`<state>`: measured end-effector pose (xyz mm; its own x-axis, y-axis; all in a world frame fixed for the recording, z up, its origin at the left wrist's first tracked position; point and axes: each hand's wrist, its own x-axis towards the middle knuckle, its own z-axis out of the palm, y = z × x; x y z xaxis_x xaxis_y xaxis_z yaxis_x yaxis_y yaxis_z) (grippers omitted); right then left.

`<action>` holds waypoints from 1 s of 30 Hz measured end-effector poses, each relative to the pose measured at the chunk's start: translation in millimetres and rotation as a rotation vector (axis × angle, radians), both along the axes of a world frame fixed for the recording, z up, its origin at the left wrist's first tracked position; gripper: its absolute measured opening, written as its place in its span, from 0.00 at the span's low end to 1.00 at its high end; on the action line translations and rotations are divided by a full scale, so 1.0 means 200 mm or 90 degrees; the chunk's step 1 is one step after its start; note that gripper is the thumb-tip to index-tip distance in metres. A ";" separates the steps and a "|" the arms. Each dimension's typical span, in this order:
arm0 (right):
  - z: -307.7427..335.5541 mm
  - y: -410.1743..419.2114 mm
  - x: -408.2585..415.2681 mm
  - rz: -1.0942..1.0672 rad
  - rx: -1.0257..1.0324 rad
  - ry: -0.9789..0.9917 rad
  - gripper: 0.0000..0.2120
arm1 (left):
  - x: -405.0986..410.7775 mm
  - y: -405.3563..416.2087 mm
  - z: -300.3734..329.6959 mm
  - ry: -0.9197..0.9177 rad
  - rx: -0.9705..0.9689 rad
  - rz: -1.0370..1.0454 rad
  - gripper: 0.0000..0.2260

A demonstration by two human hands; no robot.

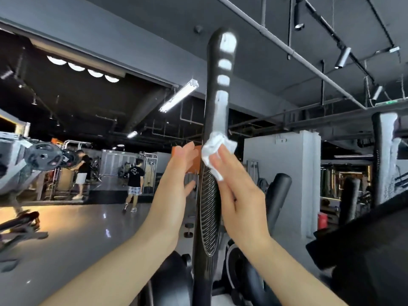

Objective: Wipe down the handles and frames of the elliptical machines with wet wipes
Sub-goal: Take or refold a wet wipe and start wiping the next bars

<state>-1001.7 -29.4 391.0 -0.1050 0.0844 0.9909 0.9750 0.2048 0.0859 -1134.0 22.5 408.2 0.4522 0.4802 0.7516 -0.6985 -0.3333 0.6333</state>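
- Black upright handle [217, 102] of the elliptical machine runs up the middle of the view, rounded top near the ceiling, ribbed grip section lower down; bright light patches reflect along its upper face.
- White wet wipe [215, 150], one, crumpled, pressed against the handle just above the ribbed part.
- Right hand [239, 199] holds the wipe against the handle with mostly straight fingers [219, 161]; whether the thumb wraps the handle cannot be told, it is hidden behind the bar.
- Left hand [176, 184] just left of the handle, fingers straight and spread, palm facing the bar; it holds nothing and looks just off the bar, contact unclear.
- Second handle [383, 160] stands at the right edge of the view, also with pale reflections, well apart from the hands.
- Black padded roller [279, 195] behind the right hand, partly blocked by it.
- Dark console block [362, 250] fills the lower right corner of the view.
- Dark machine housing [172, 281] below, between the forearms, blocked by the handle's base.
- Two people [135, 180] in black shirts stand on the glossy gym floor [72, 235] at left, backs mostly turned.
- Weight plate machine [42, 155] at the left edge, blurred.
- One long tube light [179, 96] hangs left of the handle; four round lamps [84, 68] in a row further left.
- White pillar [284, 173] behind, right of the handle.
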 end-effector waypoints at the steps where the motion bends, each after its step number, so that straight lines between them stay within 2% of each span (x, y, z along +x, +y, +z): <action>1: -0.12 -0.02 0.01 -0.001 -0.025 -0.009 0.18 | -0.01 0.00 -0.02 0.010 -0.001 0.000 0.19; 4: -0.40 -0.08 0.03 -0.016 -0.085 -0.037 0.17 | -0.02 -0.06 -0.06 0.022 0.006 0.001 0.18; 6: -0.41 -0.11 0.00 -0.011 -0.087 -0.043 0.19 | -0.01 -0.09 -0.07 0.014 0.003 -0.008 0.18; 8: -0.24 -0.13 -0.03 -0.014 -0.039 -0.024 0.20 | 0.00 -0.10 -0.07 0.004 -0.013 -0.022 0.23; 11: 0.10 -0.10 -0.07 -0.031 0.039 0.032 0.16 | -0.03 -0.09 -0.05 0.013 -0.034 -0.042 0.29; 14: 0.17 -0.03 -0.05 -0.058 -0.004 -0.012 0.17 | -0.08 -0.07 -0.10 0.040 -0.040 -0.025 0.25; 18: -0.13 0.00 -0.01 -0.013 -0.076 -0.038 0.17 | -0.12 -0.03 -0.22 0.093 -0.077 -0.019 0.20; 26: -1.03 -0.07 0.00 0.013 -0.171 0.035 0.18 | -0.12 -0.09 -0.40 0.136 -0.153 -0.015 0.29; 28: -1.11 -0.10 0.00 0.025 -0.143 0.109 0.18 | -0.12 -0.09 -0.42 0.169 -0.139 0.003 0.28; 30: -1.05 -0.12 -0.03 0.049 -0.075 0.183 0.17 | -0.11 -0.09 -0.43 0.193 -0.109 0.021 0.25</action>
<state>-1006.9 -53.0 180.7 0.1666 0.2034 0.9648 0.9374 0.2710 -0.2189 -1156.5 3.7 322.5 0.6248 0.6057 0.4926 -0.4605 -0.2236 0.8590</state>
